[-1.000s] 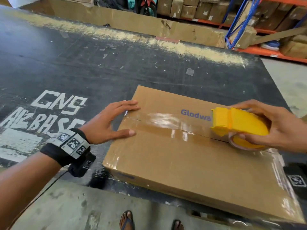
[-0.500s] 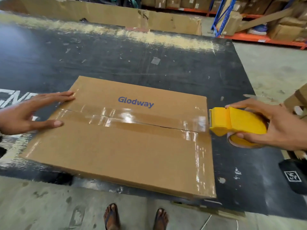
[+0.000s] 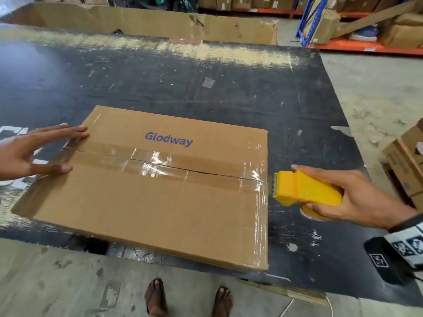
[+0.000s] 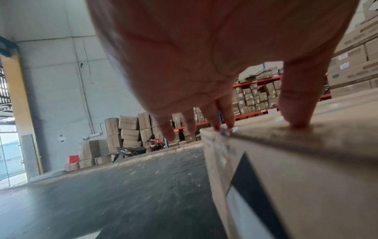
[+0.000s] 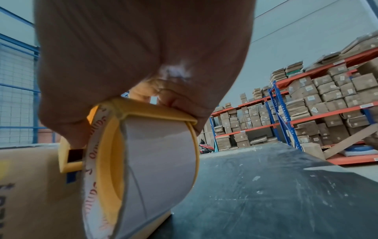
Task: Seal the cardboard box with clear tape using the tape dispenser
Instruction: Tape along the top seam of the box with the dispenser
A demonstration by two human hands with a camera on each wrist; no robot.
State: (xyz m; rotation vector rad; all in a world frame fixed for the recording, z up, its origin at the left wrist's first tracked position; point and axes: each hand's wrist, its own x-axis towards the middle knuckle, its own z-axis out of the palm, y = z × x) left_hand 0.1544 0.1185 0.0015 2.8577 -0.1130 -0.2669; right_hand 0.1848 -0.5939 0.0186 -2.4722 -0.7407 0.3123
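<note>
A flat cardboard box (image 3: 146,202) printed "Glodway" lies on a black mat (image 3: 183,88). A strip of clear tape (image 3: 160,162) runs along its centre seam from the left edge to the right edge. My left hand (image 3: 34,152) lies flat with straight fingers on the box's left edge; in the left wrist view its fingertips (image 4: 294,122) touch the box top (image 4: 327,137). My right hand (image 3: 357,197) grips a yellow tape dispenser (image 3: 304,191) just past the box's right edge, its toothed blade facing the box. The tape roll (image 5: 159,169) shows in the right wrist view.
A long cardboard wall (image 3: 160,21) stands beyond the mat. Shelving with boxes (image 3: 366,19) fills the back right. More cardboard boxes (image 3: 407,161) sit at the right. My sandalled feet (image 3: 158,296) stand on concrete at the mat's near edge.
My right hand has drawn the dispenser rightward along the seam and off the box's right edge, laying tape. The left hand stayed on the left edge.
</note>
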